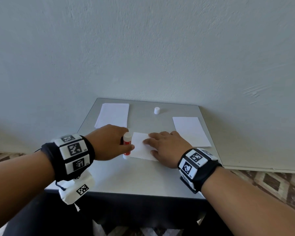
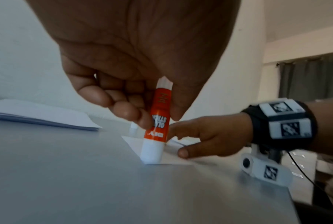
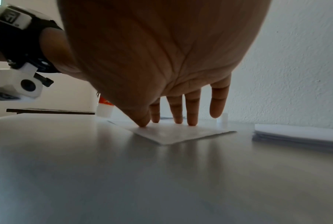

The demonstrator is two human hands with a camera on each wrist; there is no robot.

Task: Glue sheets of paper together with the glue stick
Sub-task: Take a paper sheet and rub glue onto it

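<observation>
A red and white glue stick (image 1: pixel 127 144) (image 2: pixel 157 119) stands upside down, its white end on the near left corner of a small white sheet (image 1: pixel 140 148) (image 2: pixel 173 157) (image 3: pixel 173 133). My left hand (image 1: pixel 109 142) (image 2: pixel 148 112) pinches the stick between thumb and fingers. My right hand (image 1: pixel 165 147) (image 3: pixel 173 119) lies flat with straight fingers pressing the sheet's right part to the grey table (image 1: pixel 126 174). In the right wrist view only a bit of the glue stick (image 3: pixel 105 107) shows behind the palm.
A stack of white sheets (image 1: pixel 112 114) (image 2: pixel 41 115) lies at the back left, another stack of sheets (image 1: pixel 191 131) (image 3: pixel 299 134) at the right. The glue stick's white cap (image 1: pixel 157 110) stands at the back middle. A wall rises just behind the table.
</observation>
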